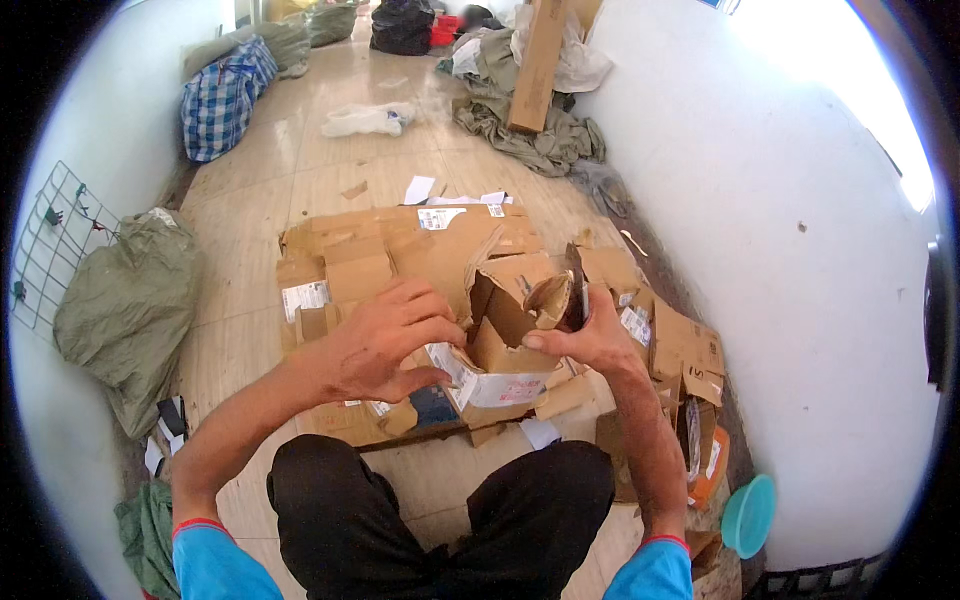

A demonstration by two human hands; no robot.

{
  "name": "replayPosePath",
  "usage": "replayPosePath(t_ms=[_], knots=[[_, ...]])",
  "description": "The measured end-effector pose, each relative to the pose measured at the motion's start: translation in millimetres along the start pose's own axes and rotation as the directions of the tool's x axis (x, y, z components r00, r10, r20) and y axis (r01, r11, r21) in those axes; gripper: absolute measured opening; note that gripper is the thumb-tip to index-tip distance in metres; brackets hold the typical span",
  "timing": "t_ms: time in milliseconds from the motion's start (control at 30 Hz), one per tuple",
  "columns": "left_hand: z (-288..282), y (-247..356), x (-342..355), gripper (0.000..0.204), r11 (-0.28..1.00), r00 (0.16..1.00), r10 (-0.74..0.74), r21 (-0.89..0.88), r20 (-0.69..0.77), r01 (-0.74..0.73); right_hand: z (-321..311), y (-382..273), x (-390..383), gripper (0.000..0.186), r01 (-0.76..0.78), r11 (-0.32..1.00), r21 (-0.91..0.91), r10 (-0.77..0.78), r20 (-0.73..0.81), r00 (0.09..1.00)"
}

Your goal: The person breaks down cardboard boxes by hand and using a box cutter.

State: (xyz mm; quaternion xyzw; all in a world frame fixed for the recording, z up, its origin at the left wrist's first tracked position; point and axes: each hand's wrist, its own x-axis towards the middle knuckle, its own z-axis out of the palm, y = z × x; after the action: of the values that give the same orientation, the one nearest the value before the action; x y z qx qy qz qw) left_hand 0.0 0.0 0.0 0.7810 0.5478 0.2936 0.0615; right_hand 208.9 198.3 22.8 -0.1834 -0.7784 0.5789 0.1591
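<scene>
A small torn cardboard box (505, 390) stands in front of my knees, its top open and edges ragged, with a white label on the near side. My right hand (597, 338) grips its right edge, thumb on the torn rim and fingers mostly hidden behind. A dark narrow object (576, 288) shows beside those fingers; its kind is unclear. At the box's left side, my left hand (392, 338) is curved, thumb and fingers apart, close to the labelled corner. Under and behind the box lie flattened cardboard pieces (360, 275).
More cardboard boxes (685, 345) lean along the right wall, near a turquoise basin (748, 516). On the left are a grey-green sack (130, 310) and a wire rack (62, 240). Farther off are a checked bag (218, 100), a long carton (537, 65) and grey cloth (545, 150).
</scene>
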Motion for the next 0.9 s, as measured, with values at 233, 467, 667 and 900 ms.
replayPosePath(t_ms=[233, 467, 667, 900], knots=[[-14, 5, 19, 0.033, 0.992, 0.989, 0.121, 0.043, -0.086, -0.117, -6, -6, 1, 0.053, 0.047, 0.998, 0.028, -0.050, 0.105, 0.993], [-7, 20, 28, 0.020, 0.901, 0.951, 0.282, 0.304, 0.130, -0.309, -11, 6, -1, 0.051, 0.080, 0.997, 0.015, -0.082, 0.164, 0.983], [5, 5, 31, 0.024, 0.889, 0.974, 0.189, 0.399, 0.123, -0.223, -20, 12, 2, 0.058, -0.020, 1.000, -0.005, 0.020, 0.118, 0.993], [7, 11, 45, 0.022, 0.899, 0.968, 0.170, 0.372, 0.183, -0.228, -27, 36, 13, 0.053, -0.030, 0.992, -0.121, 0.040, 0.079, 0.996]])
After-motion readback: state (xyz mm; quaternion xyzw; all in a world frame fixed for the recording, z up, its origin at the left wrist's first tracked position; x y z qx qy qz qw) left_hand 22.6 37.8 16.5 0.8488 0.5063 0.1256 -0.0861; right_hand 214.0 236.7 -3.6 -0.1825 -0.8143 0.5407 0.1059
